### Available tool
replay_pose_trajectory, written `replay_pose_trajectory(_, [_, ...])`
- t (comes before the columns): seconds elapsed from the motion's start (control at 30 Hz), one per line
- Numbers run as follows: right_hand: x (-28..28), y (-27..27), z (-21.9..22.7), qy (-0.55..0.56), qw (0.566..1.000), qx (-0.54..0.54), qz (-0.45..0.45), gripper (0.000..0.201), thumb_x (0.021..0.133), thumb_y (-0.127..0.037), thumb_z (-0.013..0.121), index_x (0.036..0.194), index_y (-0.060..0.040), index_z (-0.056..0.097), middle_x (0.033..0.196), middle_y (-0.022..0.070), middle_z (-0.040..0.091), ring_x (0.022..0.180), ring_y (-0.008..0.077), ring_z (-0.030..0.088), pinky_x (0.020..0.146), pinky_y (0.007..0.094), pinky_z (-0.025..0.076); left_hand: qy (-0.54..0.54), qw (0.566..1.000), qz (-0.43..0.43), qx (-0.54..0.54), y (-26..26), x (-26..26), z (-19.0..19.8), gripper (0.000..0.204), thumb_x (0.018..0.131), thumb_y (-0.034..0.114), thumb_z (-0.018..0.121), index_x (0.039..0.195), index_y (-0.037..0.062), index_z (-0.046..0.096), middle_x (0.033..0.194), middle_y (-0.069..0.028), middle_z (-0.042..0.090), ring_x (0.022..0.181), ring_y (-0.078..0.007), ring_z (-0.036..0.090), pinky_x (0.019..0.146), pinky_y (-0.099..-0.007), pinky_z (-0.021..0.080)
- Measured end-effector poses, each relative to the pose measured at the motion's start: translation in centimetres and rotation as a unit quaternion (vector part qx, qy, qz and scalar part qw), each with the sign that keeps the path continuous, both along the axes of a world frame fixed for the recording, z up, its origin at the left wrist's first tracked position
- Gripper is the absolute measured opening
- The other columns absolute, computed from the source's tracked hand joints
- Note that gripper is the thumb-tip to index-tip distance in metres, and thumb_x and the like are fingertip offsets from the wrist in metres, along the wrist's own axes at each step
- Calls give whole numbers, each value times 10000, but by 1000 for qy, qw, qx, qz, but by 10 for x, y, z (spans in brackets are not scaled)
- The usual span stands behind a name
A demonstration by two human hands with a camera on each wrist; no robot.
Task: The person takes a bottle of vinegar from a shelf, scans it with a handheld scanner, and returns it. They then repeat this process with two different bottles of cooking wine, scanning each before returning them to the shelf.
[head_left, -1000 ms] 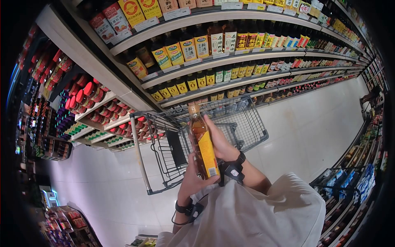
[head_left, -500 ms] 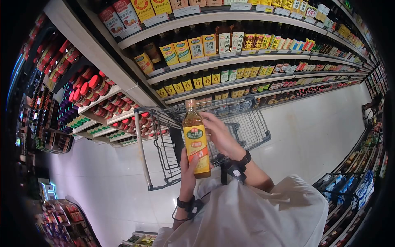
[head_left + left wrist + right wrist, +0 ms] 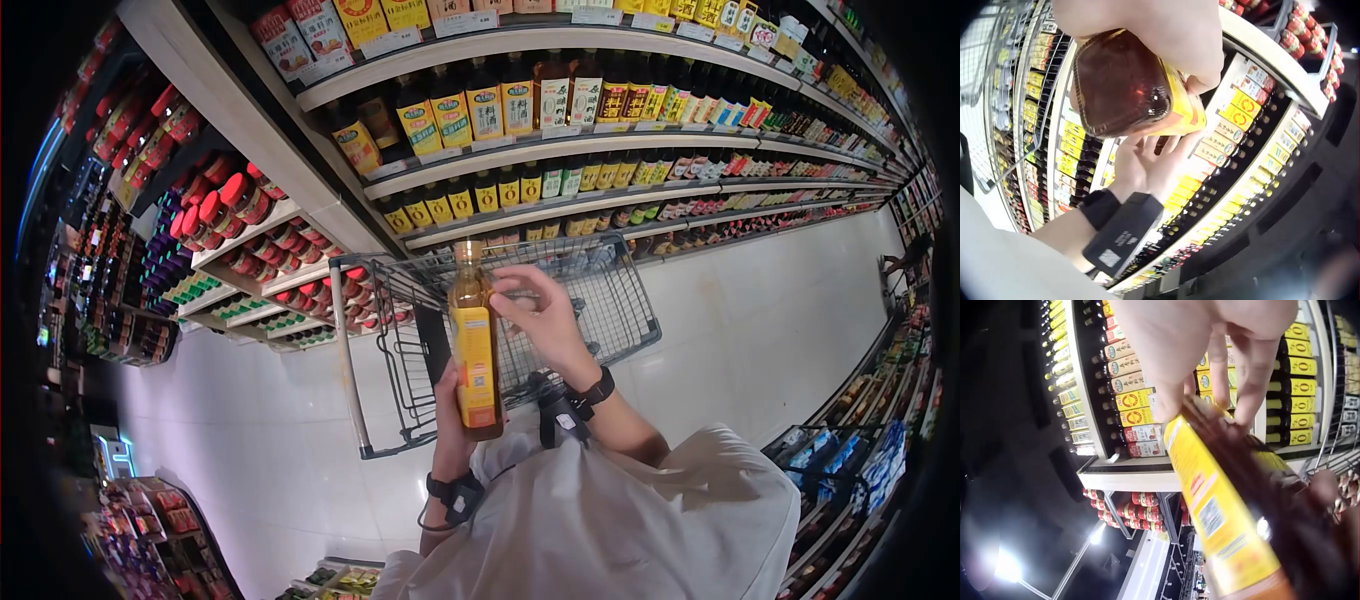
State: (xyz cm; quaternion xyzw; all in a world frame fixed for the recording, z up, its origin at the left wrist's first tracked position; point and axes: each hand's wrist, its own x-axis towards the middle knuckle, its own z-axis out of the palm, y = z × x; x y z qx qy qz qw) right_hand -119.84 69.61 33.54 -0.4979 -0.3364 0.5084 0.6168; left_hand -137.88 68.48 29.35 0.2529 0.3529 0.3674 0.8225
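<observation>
A clear bottle of brown cooking wine (image 3: 477, 360) with a yellow label stands nearly upright in front of the person's body. My left hand (image 3: 452, 405) grips it round the lower part; in the left wrist view the left hand (image 3: 1166, 37) wraps over the bottle, whose dark base (image 3: 1124, 84) faces the camera. Higher up, the thumb and bent fingers of my right hand (image 3: 545, 320) pinch the bottle's side below the neck. From the right wrist, the right hand (image 3: 1210, 344) has its thumb by the edge of the yellow label (image 3: 1213, 506), with fingers across from it.
Behind the hands stands a wire shopping cart (image 3: 610, 310), its handle (image 3: 350, 360) to the left. Shelves (image 3: 560, 150) of yellow-labelled bottles run along the far side. Red-lidded jars (image 3: 240, 200) fill a rack at left. Pale tiled floor (image 3: 720, 320) extends to the right.
The bottle has been turned about its length: back label, then front label, now a side panel with a code. It also stands more upright. The right hand has shifted round its upper part.
</observation>
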Motion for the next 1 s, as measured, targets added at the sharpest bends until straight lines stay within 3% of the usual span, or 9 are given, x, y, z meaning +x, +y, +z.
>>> replay_pose_trajectory(0.1, [2,3,-1,-4,998,33,47,451,951,-158,672,1357,-61,502,1112,43,653,980,93,630,760,249,532,-73,997,-2,-24,-4,-1,3,466,1014,457,320,1143,52,510,825,-127,589,431,-224,582,361,-318,502])
replay_pose_trajectory(0.27, [-4,3,-8,71,993,6,99,441,1006,-211,593,1403,-65,468,1104,43,671,975,95,622,802,257,517,-50,999,3,-22,-3,-3,-2,498,1024,474,309,1146,34,508,830,-138,606,432,-235,591,364,-322,505])
replay_pose_trajectory(0.67, [-5,2,-10,53,992,26,111,422,998,-232,609,1365,-57,493,1132,80,681,951,109,643,657,244,540,-28,998,33,-51,-7,-3,7,485,1036,435,290,1114,8,507,771,-145,593,415,-241,568,357,-334,494])
replay_pose_trajectory(1.0, [-6,2,-10,54,992,22,110,442,982,-243,637,1361,-57,505,1121,77,683,937,105,641,646,239,534,-26,999,17,-36,-8,-8,3,497,1035,457,273,1099,22,505,792,-134,599,425,-251,571,370,-346,488])
